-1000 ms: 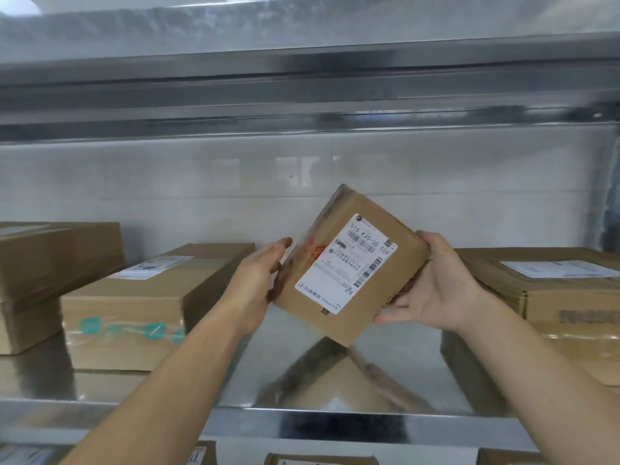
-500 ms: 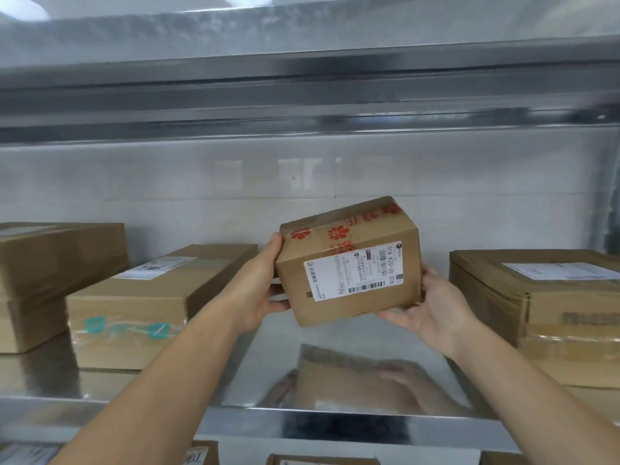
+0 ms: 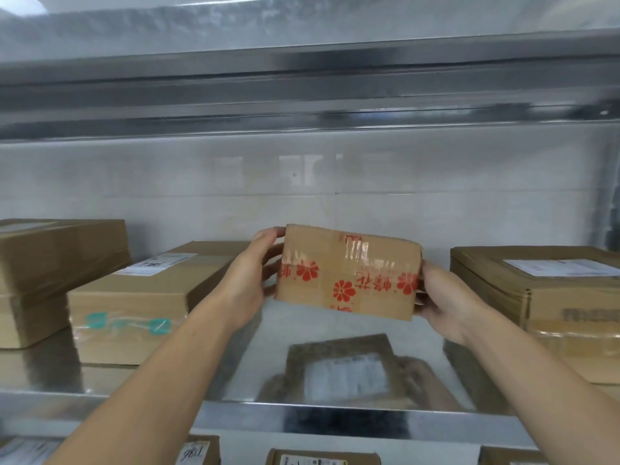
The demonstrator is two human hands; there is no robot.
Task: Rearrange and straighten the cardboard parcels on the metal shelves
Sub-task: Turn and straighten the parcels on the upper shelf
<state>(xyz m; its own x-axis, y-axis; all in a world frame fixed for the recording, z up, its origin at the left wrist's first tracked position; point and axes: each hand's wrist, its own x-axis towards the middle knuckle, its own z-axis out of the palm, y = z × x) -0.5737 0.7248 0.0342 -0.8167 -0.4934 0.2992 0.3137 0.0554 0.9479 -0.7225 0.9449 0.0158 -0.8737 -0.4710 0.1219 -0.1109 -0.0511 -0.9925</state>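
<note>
A small cardboard parcel with red flower-print tape hangs in the air above the middle of the metal shelf. My left hand grips its left end and my right hand grips its right end. The taped face points toward me and its shipping label faces down, mirrored in the shiny shelf top. To the left on the shelf lie a long parcel with teal tape and a bigger box. A flat wide parcel sits at the right.
Another metal shelf runs overhead. A pale tiled wall closes the back. Tops of several parcels show on the shelf below. Bare shelf surface lies between the teal-taped parcel and the flat parcel on the right.
Both hands have turned the small parcel: its label faced me, then tipped forward and down, so the flower-taped face now shows. The parcel stays in the air at about the same spot.
</note>
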